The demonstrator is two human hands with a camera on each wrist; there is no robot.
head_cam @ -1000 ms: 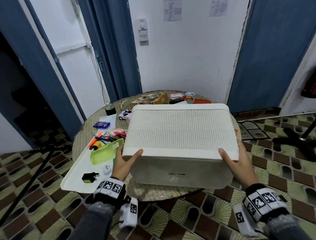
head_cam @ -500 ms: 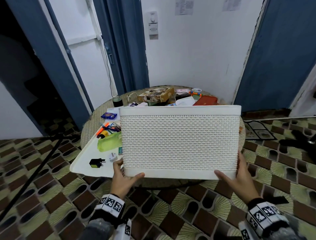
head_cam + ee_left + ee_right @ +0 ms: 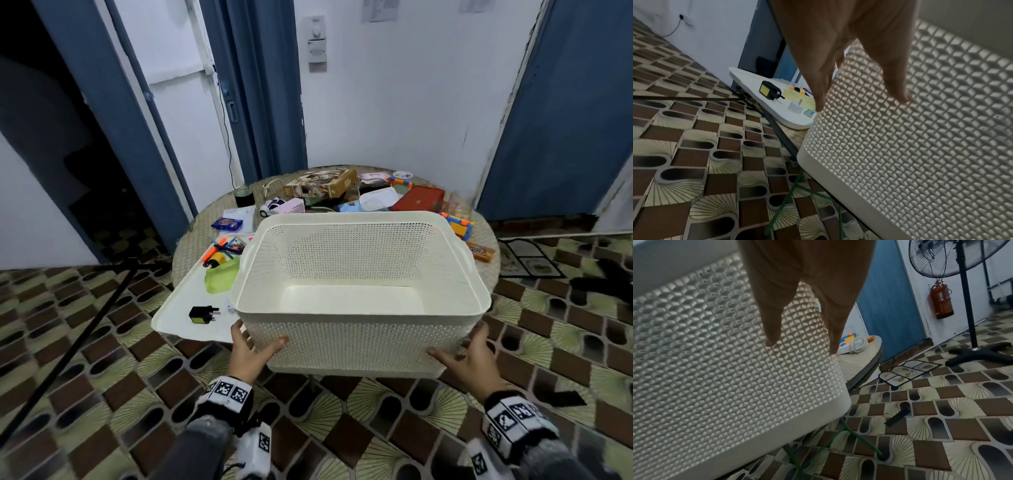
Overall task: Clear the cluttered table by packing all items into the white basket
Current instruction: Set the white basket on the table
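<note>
Two hands carry one white basket (image 3: 359, 267) at the near edge of the round table (image 3: 479, 274), mouth up, nothing inside it. The table behind and beside it is crowded: a white tray (image 3: 181, 308) juts over the left edge, a brown box (image 3: 322, 183) and a red case (image 3: 418, 198) lie at the far side. The left hand (image 3: 251, 349) presses the basket's near left corner, thumb spread across the front wall, fingers straight round the side. The right hand (image 3: 469, 356) mirrors it at the near right corner, thumb flat on the front, fingers straight along the end wall. On the tray lie a green pouch (image 3: 222, 275), loose markers (image 3: 219, 248) and a black plug adapter (image 3: 202, 314).
</note>
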